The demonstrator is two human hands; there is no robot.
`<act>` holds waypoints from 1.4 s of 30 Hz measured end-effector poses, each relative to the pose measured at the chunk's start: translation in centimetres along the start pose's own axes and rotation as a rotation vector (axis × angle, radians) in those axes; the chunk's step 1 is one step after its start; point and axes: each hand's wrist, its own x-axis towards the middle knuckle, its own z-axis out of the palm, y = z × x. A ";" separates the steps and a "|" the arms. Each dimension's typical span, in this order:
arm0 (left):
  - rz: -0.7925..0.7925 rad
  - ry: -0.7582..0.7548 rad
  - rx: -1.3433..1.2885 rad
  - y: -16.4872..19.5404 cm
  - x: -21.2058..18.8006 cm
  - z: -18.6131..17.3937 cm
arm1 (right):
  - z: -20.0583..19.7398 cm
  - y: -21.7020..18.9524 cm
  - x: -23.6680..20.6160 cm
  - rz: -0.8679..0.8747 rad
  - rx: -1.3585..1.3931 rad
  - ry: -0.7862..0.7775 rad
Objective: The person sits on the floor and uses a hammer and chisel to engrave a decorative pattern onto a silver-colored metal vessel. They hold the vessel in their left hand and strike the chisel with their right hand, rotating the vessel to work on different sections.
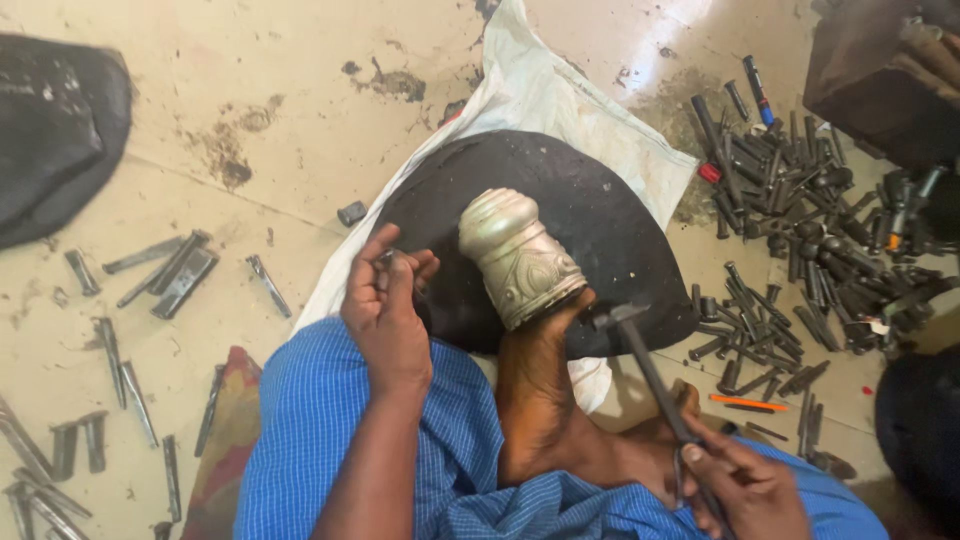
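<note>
An embossed silver-coloured metal piece (517, 255), cylinder-shaped with a ribbed top, lies on a round black pad (610, 220). A bare foot (535, 385) presses against its lower end. My left hand (385, 310) is closed around a small metal punch (388, 260) just left of the piece, tip toward the pad. My right hand (745, 490), at the bottom right, grips the handle of a hammer (640, 350); its head hangs near the piece's lower right edge.
A white cloth (560, 100) lies under the pad. Several dark punches and chisels (800, 220) are heaped on the floor at right, and more tools (160, 275) are scattered at left. A black cushion (55, 130) sits top left, a dark block (880, 70) top right.
</note>
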 end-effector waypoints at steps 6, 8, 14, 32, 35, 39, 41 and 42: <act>0.419 -0.262 0.772 1.0 3.6 3.2 | 1.0 3.1 3.1 -0.131 0.061 -0.070; 0.554 -0.389 0.949 1.1 5.9 6.0 | 0.9 3.6 3.8 -0.073 0.082 -0.061; 0.423 -0.684 1.457 0.7 7.0 12.4 | 0.1 4.5 6.6 -0.277 -0.398 0.026; 0.441 0.100 1.554 1.4 -4.9 7.5 | 10.6 -12.5 2.4 -0.732 -0.265 -0.089; 0.475 0.090 1.555 1.5 -5.6 6.6 | 10.8 -11.5 3.1 -0.868 -0.271 -0.044; 0.467 0.048 1.553 1.4 -5.9 5.4 | 11.2 -10.9 4.3 -0.826 -0.239 -0.079; 0.579 0.041 1.554 1.3 -5.6 5.2 | 11.1 -11.6 5.0 -0.790 -0.312 -0.110; 0.638 0.038 1.555 1.3 -5.4 5.2 | 11.0 -12.1 5.2 -0.820 -0.332 -0.133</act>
